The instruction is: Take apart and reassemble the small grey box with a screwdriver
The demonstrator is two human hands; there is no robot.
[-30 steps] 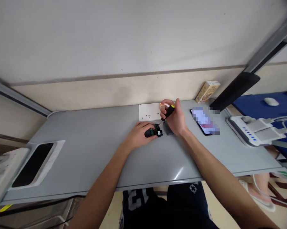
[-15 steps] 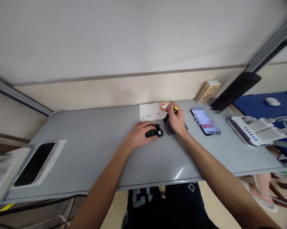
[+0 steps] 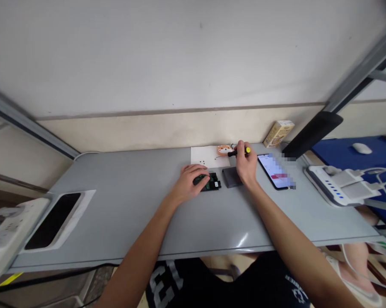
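A small black device with a green circuit board [image 3: 213, 181] lies on the grey table, its left part covered by my left hand [image 3: 191, 182], whose fingers curl over it. My right hand [image 3: 246, 164] is closed around a black screwdriver with a yellow end [image 3: 248, 150]; its shaft points left above a white sheet [image 3: 201, 154]. Several tiny dark screws [image 3: 202, 162] lie on that sheet. Beside the screwdriver is an orange and white animal-faced item [image 3: 224, 149]. A dark grey flat piece [image 3: 230, 177] lies right of the device, partly under my right hand.
A lit phone [image 3: 276, 172] lies to the right, near a small carton [image 3: 278, 133] and a black upright object [image 3: 312, 133]. Power strips stand at the right [image 3: 340, 184] and left [image 3: 11, 231]. A dark phone [image 3: 54, 220] rests on white at the left.
My right hand has lifted the screwdriver away from the device, to the right and back toward the sheet. The screwdriver now lies nearly level. The camera view has shifted slightly.
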